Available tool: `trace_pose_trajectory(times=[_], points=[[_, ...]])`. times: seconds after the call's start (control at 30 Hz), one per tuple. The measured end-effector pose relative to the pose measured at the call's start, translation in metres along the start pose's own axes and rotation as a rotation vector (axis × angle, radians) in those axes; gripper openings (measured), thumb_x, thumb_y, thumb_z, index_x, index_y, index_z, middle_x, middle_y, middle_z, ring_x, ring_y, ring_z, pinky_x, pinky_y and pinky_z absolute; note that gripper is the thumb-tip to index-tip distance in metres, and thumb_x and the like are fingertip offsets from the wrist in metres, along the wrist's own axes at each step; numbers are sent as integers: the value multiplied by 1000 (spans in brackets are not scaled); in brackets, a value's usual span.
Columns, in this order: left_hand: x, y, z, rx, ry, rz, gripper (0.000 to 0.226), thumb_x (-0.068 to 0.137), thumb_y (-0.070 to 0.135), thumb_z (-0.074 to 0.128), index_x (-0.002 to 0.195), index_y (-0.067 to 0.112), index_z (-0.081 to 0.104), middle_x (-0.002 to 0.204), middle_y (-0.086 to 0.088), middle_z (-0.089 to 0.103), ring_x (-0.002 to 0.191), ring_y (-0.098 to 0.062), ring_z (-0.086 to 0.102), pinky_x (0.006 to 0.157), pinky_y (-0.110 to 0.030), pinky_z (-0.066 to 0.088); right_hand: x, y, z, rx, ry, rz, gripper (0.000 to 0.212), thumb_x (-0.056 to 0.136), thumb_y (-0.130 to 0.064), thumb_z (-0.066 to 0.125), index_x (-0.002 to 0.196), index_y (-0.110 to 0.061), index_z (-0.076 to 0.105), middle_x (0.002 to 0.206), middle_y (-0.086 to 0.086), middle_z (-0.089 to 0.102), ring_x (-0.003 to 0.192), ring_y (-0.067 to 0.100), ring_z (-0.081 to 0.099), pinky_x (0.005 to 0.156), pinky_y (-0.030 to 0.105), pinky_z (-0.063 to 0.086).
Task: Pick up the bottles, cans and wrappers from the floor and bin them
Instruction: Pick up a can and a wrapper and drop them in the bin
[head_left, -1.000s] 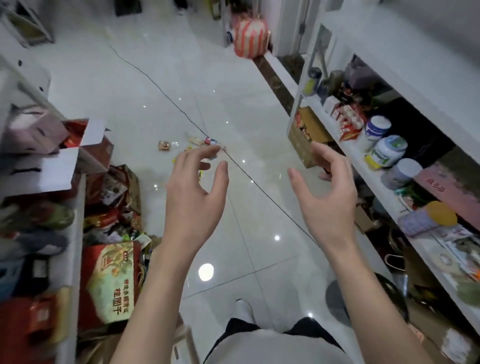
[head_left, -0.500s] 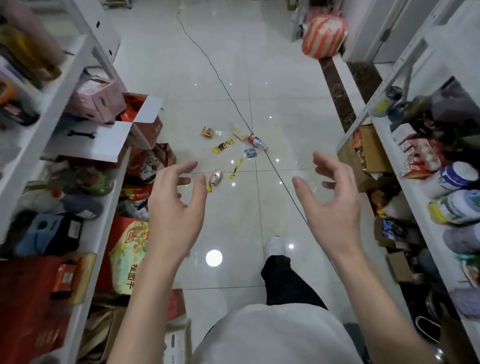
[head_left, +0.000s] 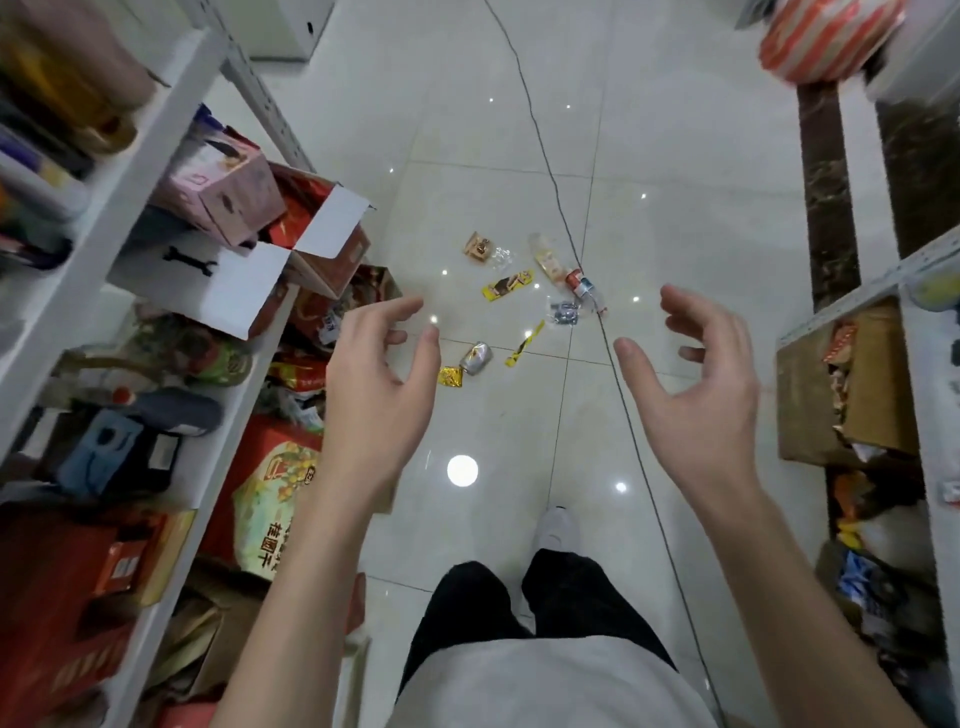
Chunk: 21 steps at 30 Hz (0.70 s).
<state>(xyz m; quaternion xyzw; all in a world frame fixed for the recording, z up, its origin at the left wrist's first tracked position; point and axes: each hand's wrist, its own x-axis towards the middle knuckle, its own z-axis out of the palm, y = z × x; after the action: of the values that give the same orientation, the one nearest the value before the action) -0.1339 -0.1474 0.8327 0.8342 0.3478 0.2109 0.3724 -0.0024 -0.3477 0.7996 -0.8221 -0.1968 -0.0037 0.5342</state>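
**Both hands up, litter dead ahead**

Left hand (head_left: 376, 384) and right hand (head_left: 691, 395) hover spread and empty, fingers loosely curled, high above the tiled floor (head_left: 701, 234). Litter sits mid-floor — crushed can (head_left: 476, 358) and gold wrapper (head_left: 450, 376) nearest, yellow wrapper (head_left: 507, 285) and small bottle (head_left: 584, 289) beyond, right against the black cable (head_left: 550, 171). Best play, I'd say: step in, crouch, take the can first, and lift the bottle clear of that cable. No bin visible.

Single head cam, standing height, tilted fwd & down at floor (head_left: 675, 218); aisle runs toward 12 o'clock, litter far below.
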Motion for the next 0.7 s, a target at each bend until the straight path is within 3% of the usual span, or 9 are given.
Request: trace_pose_trajectory(times=[0.1, 0.27, 0.33, 0.57, 0.7], points=[[31, -12, 18, 25, 12, -24, 30, 100, 31, 57, 128, 22, 60, 124, 10, 56, 111, -5, 56, 95, -34, 50, 38, 22, 30, 6, -70, -16, 50, 89, -21, 76, 136, -13, 59, 127, -1, 56, 116, 13, 59, 98, 21, 44], [83, -57, 52, 52, 14, -69, 30, 100, 32, 56, 128, 24, 60, 125, 12, 54, 111, -2, 55, 94, -20, 45, 86, 66, 96, 6, -146, -43, 50, 86, -23, 74, 133, -14, 59, 123, -7, 55, 112, 12, 59, 96, 22, 45], [107, -89, 73, 58, 31, -78, 29, 100, 33, 56, 128, 26, 59, 124, 12, 54, 110, -1, 55, 91, -22, 46, 101, 94, 129, -2, -174, -50, 49, 87, -23, 75, 132, -15, 59, 123, -8, 56, 113, 10, 57, 96, 22, 45], [176, -265, 190, 108, 56, -107, 30, 99, 31, 57, 126, 21, 61, 119, 7, 54, 102, -3, 55, 90, -30, 49, 125, 250, 267, -25, -277, -53, 51, 89, -17, 79, 135, -18, 57, 127, -7, 53, 116, 18, 57, 97, 29, 47], [189, -384, 271, 133, 62, -118, 29, 98, 28, 59, 124, 18, 62, 117, 3, 56, 97, -5, 53, 88, -19, 43, 116, 363, 345, -36, -325, -48, 52, 88, -19, 78, 136, -20, 57, 127, -9, 53, 117, 16, 56, 99, 32, 47]])
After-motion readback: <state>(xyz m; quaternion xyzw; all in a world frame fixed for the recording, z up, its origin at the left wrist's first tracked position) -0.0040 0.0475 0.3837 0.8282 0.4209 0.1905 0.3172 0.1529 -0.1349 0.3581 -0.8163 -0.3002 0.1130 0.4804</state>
